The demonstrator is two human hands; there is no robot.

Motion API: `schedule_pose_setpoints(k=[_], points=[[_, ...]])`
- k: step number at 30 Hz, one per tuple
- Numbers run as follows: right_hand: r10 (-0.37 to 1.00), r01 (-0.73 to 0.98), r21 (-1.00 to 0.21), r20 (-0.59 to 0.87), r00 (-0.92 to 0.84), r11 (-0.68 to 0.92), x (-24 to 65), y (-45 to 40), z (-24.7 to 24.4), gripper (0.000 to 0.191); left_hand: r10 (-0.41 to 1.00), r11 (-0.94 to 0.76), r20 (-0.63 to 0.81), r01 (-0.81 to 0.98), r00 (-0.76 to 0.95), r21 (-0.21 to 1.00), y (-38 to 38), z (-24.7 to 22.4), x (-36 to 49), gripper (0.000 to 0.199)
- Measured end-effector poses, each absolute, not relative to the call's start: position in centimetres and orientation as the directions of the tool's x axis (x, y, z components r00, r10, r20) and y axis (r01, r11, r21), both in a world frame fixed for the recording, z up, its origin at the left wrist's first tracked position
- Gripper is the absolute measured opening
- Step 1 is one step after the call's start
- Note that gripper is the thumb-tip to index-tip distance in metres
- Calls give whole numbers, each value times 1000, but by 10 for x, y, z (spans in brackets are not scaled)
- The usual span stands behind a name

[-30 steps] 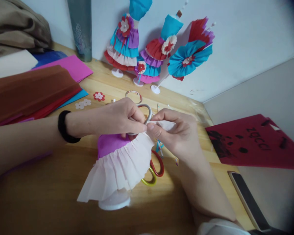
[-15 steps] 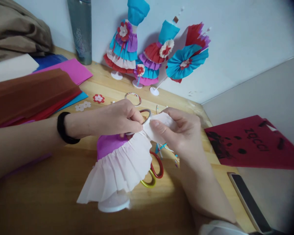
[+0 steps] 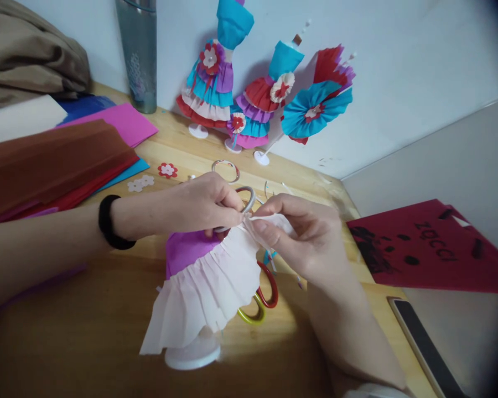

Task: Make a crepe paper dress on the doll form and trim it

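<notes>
A pleated white paper strip [image 3: 203,301] fans out below purple paper [image 3: 188,251], above a round white stand base [image 3: 193,352]. My left hand [image 3: 207,204] is closed on the gathered top edge of the white strip. The fingers of my right hand [image 3: 302,229] pinch the strip's loose end just to the right, close to the left fingertips. A roll of tape [image 3: 249,199] shows partly behind my left fingers. Scissors with red and yellow handles [image 3: 269,284] lie on the table beside the pleats.
Small paper dresses [image 3: 257,91] on stands and a blue paper flower [image 3: 315,109] stand by the wall. Paper sheets [image 3: 58,160] and a bottle [image 3: 138,61] are at the left and back. A red bag [image 3: 435,249] and a phone [image 3: 425,342] are at right.
The right fingers have folded the strip's loose end closer to the left fingertips, so less of its flat face shows. The pleated part has shifted slightly to the right.
</notes>
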State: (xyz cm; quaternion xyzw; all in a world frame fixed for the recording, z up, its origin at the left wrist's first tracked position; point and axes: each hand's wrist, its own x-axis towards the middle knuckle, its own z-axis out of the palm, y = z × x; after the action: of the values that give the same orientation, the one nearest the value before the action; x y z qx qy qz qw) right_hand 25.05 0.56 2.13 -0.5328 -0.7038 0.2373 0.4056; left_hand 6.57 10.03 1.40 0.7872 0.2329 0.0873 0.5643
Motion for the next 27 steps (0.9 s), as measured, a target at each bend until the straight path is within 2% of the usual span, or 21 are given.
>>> schedule_pose_setpoints(k=[4,10,19,21,27], points=[[937,504,-791,317,-148,348,250,6,23,12,475,-254,-135,282,870,925,100,16,65,23],[926,480,-804,375,-50,352,252,4,22,11,461,-256,-121,262,879,931,100,15,65,26],[920,615,-703,377,-105,358,249,3,21,14,471,-263,-119,268,874,927,101,11,66,23],[924,601,-711,353,-145,366,249,2,22,16,479,-265,-122,276,869,924,101,11,66,22],[940,537,-775,318,-123,332,249,4,26,10,480,-254,-117,265,869,930,101,10,66,24]])
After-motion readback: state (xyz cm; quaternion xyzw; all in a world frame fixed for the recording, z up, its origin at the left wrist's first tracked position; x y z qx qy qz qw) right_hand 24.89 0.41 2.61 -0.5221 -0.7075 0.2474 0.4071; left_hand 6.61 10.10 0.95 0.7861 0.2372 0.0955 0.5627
